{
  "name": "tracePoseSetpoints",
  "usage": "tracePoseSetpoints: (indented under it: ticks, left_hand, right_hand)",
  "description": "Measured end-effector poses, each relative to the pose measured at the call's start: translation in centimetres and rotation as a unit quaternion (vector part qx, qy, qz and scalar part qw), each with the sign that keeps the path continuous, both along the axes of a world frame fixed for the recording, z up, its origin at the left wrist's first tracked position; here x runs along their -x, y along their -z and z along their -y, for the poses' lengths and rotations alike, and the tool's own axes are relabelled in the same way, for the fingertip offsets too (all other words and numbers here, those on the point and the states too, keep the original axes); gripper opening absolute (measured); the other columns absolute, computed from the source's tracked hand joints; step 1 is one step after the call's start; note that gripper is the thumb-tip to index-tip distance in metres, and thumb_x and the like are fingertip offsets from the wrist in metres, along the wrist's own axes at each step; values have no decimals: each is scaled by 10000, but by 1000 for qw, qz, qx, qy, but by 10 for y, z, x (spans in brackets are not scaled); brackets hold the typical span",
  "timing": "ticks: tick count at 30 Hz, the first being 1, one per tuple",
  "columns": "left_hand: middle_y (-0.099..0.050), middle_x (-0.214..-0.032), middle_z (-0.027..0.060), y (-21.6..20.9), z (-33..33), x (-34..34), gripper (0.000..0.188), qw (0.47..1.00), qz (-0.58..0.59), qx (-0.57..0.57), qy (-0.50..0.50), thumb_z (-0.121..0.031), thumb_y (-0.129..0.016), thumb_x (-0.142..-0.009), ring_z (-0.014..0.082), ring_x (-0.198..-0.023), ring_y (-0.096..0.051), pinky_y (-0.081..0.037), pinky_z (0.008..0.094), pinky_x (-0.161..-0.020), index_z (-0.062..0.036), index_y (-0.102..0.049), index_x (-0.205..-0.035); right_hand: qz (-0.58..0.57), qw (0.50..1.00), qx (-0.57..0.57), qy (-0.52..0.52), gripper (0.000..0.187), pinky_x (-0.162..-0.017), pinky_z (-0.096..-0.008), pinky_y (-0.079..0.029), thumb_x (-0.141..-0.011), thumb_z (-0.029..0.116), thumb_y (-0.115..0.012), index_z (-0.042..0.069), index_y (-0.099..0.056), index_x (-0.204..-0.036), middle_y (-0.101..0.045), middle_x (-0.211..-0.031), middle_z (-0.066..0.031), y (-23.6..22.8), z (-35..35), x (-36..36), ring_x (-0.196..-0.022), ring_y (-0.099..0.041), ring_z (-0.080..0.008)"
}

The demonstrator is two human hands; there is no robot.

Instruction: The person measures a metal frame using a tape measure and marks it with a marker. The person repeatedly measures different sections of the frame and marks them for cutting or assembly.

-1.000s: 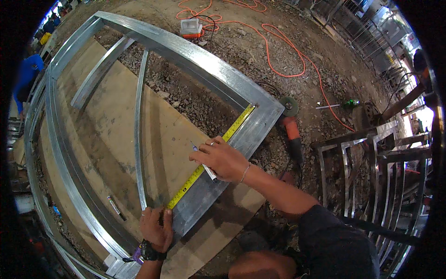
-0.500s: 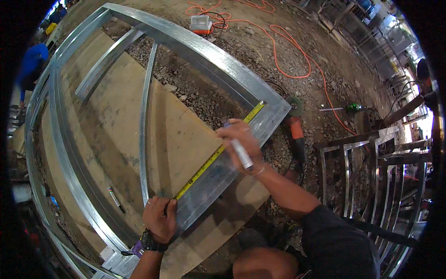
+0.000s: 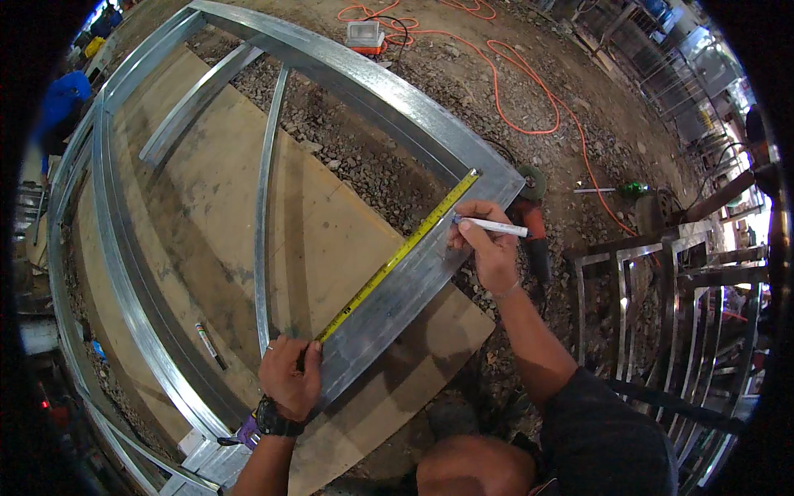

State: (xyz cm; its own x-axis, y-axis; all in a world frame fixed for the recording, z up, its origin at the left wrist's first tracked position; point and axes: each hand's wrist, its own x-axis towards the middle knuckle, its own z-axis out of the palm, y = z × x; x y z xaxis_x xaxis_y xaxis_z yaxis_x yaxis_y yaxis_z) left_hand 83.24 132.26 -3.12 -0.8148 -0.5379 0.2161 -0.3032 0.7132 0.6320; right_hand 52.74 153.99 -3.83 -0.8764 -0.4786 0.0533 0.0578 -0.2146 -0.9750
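A yellow tape measure (image 3: 397,258) is stretched along the edge of a wide galvanized steel bar (image 3: 376,318). My left hand (image 3: 289,376) grips the tape at its near end, thumb against the bar, while a purple-and-black tape case (image 3: 248,431) shows beside my wrist. My right hand (image 3: 490,252) pinches a white marker (image 3: 496,226), its dark tip close to the tape and the bar, toward the far end. I cannot tell whether the tip touches the metal. The bar belongs to a large steel frame (image 3: 347,64) with narrower crossbars.
Brown sheet board (image 3: 203,178) lies under the frame, with another marker (image 3: 208,343) on it. An angle grinder (image 3: 536,227) rests beyond the bar's right end. Orange cord (image 3: 504,91) and a floodlight (image 3: 364,37) lie on gravel; metal racks (image 3: 662,281) stand right.
My right hand has shifted right and turned, bringing the marker from blurred and steep to nearly level. My left hand stays on the tape.
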Motion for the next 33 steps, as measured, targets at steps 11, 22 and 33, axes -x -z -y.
tracePoseSetpoints:
  ticks: [11, 22, 33]
  left_hand:
    - [-585, -756, 120, -2, 0, 2, 126, 1000, 3, -12, -3, -97, -799, -910, 341, -720, -597, -458, 435, -647, -74, -694, -845]
    - [-572, -741, 125, 5, 7, -3, 88, 1000, 4, -24, 20, -72, -776, -916, 322, -679, -568, -431, 427, -626, -45, -705, -871]
    - [-564, -732, 137, 8, 7, -6, 109, 999, 3, -39, 15, -75, -777, -938, 325, -671, -563, -420, 423, -616, -40, -699, -871]
  right_hand:
    - [-80, 996, -48, -5, 180, -698, -255, -528, -981, 36, -757, 48, -586, -1035, -662, -889, -10, 9, 3, 3, -774, -638, -77]
    - [-371, 913, -169, 2, 303, -1070, -396, -506, -1021, 131, -752, 86, -687, -1313, -776, -1149, -62, -1, 6, 38, -1130, -718, -211]
    - [-458, 846, -245, -121, 250, -1255, -548, -268, -976, 44, -711, 182, -678, -1182, -741, -1071, 27, 13, 7, 76, -1047, -696, -250]
